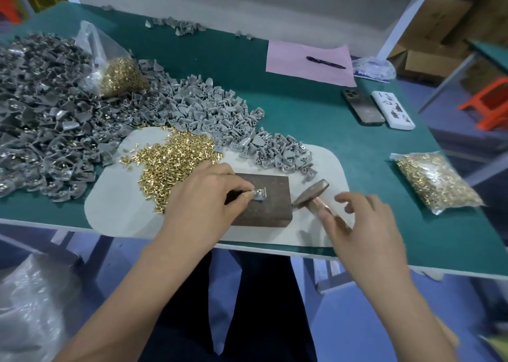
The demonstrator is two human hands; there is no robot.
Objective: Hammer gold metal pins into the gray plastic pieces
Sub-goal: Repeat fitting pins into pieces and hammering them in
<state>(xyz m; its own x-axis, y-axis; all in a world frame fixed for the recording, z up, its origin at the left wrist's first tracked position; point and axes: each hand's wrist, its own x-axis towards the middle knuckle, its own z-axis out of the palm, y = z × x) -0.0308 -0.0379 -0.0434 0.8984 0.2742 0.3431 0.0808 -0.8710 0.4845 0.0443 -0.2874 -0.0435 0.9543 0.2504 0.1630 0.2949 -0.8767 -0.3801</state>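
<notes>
On a dark block [264, 210] lies one gray plastic piece [259, 194] with a gold pin in it, and my left hand [203, 196] pinches it by its left end. A hammer [310, 192] lies to the right, its head against the block's right edge. My right hand [362, 224] is over the copper-coloured handle with fingers spread and loose; the thumb touches the handle. Loose gold pins [170, 161] are heaped on the white mat [115, 205] left of the block. Gray plastic pieces [220, 114] are heaped behind it.
A large pile of gray pieces [41, 114] covers the table's left side. One bag of pins [121, 76] sits on that pile, another bag [437, 183] at the right. Pink paper [288, 59] with a pen [325, 62] and two phones [362, 109] lie at the back right.
</notes>
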